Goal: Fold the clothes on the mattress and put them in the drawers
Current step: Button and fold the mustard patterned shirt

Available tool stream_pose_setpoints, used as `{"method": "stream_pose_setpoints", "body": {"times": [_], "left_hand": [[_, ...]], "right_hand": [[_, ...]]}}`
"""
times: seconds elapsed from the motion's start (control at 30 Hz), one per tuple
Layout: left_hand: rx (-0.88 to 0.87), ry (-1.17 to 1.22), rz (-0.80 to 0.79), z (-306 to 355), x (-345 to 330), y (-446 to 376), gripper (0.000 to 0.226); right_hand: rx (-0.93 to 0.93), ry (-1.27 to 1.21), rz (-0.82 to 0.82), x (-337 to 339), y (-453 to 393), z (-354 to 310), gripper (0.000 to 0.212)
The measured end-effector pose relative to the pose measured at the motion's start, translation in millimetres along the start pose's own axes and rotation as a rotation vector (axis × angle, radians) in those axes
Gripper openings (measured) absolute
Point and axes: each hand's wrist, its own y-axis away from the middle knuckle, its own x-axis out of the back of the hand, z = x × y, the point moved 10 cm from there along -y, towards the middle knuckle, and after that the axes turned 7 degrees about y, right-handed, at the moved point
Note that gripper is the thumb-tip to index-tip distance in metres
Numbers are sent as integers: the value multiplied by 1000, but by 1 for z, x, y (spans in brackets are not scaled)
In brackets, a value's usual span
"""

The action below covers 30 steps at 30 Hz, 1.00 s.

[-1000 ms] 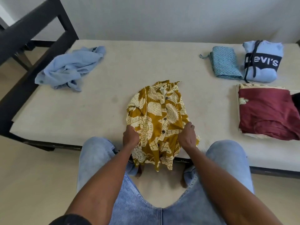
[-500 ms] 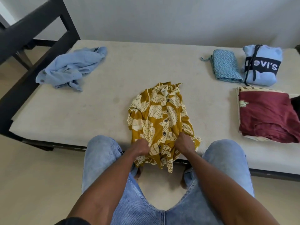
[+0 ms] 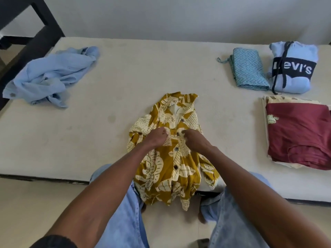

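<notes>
A mustard-yellow shirt with cream leaf print [image 3: 170, 163] lies on the mattress [image 3: 143, 74] in front of me, collar away from me, its hem hanging over the near edge between my knees. My left hand [image 3: 155, 137] and my right hand [image 3: 194, 140] sit close together on the shirt's chest, each with fingers curled into the fabric on either side of the button row. A crumpled light-blue garment [image 3: 50, 77] lies unfolded at the far left.
At the right lie a folded teal zigzag cloth [image 3: 248, 68], a folded light-blue Levi's hoodie [image 3: 293, 67] and a folded maroon garment [image 3: 300, 135] on a cream one. A dark bed frame [image 3: 32, 33] rises at the far left. The wall runs behind the mattress.
Both hands moved from the shirt's lower part near the mattress edge up to its chest and came closer together. The shirt now lies longer, with more of its hem hanging down.
</notes>
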Motion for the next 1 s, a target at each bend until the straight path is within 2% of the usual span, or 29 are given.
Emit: {"method": "stream_pose_setpoints", "body": {"times": [0.07, 0.13, 0.2, 0.27, 0.37, 0.47, 0.57, 0.63, 0.7, 0.77, 0.87, 1.0], "left_hand": [[108, -113, 27, -12, 5, -18, 18], [129, -111, 122, -11, 18, -29, 16], [67, 78, 186, -1, 22, -45, 14], [42, 311, 171, 7, 20, -57, 10], [120, 503, 131, 3, 12, -73, 11], [205, 476, 125, -4, 8, -83, 11], [240, 433, 105, -2, 9, -89, 7], [275, 301, 92, -1, 10, -86, 10], [344, 224, -38, -3, -4, -78, 14], [395, 240, -155, -3, -21, -67, 14], [371, 241, -54, 0, -19, -60, 18], [346, 157, 35, 3, -12, -49, 16]], "right_hand": [[-149, -44, 27, 0, -15, 24, 19], [-283, -137, 120, 10, -23, 38, 14], [-311, -204, 216, 19, -36, 37, 15], [-322, -273, 280, 23, -47, 34, 13], [-374, -376, 287, 17, -63, 35, 24], [-423, -339, 255, 12, -74, 35, 32], [-420, -344, 277, 11, -81, 36, 19], [-406, -307, 325, 16, -76, 35, 11], [-344, -171, 354, 24, -71, 25, 7], [-308, -129, 259, 19, -69, 18, 10], [-274, -170, 18, -8, -66, 9, 25], [-255, -141, 47, -13, -53, 4, 12]]}}
